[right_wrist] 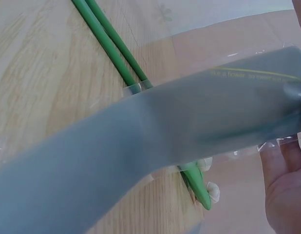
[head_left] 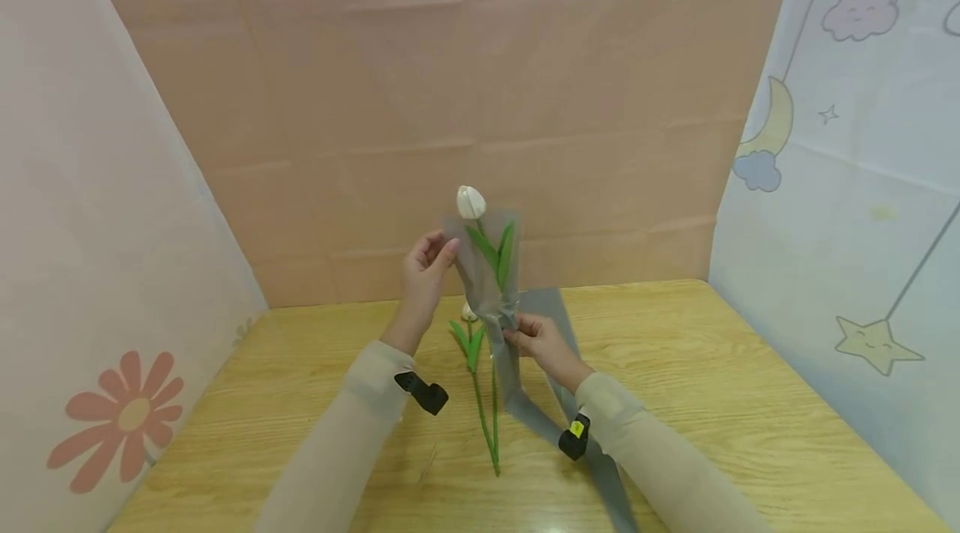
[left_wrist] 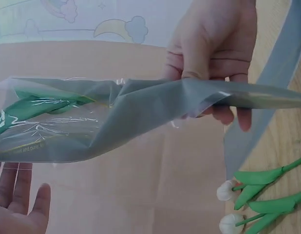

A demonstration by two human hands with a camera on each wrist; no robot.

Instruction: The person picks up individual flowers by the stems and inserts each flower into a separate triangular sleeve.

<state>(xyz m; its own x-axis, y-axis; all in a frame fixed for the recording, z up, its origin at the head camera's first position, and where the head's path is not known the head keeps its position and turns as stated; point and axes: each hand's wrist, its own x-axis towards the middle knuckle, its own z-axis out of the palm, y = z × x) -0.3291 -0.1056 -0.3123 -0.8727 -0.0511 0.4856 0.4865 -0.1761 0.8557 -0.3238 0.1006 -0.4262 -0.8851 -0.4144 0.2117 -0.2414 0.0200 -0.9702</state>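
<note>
Held upright above the table is a white tulip (head_left: 471, 203) with green leaves, inside a grey see-through flower sleeve (head_left: 468, 258). My left hand (head_left: 426, 270) pinches the sleeve's upper left edge between thumb and fingers. Lower down, my right hand (head_left: 543, 343) grips the gathered, narrowed part of the sleeve, with the tulip's stem hidden within. From there the sleeve's long tail hangs down toward the table. Beneath the hands lie two more white tulips (left_wrist: 231, 223), their green stems (right_wrist: 111, 51) side by side and pointing toward me.
Another grey wrapping sheet (head_left: 546, 308) lies on the wooden table (head_left: 315, 399) behind the right hand. A peach cloth (head_left: 450, 82) hangs at the back. Pale printed sheets flank the table, one with a red flower (head_left: 135, 416), the other with a star (head_left: 876, 345).
</note>
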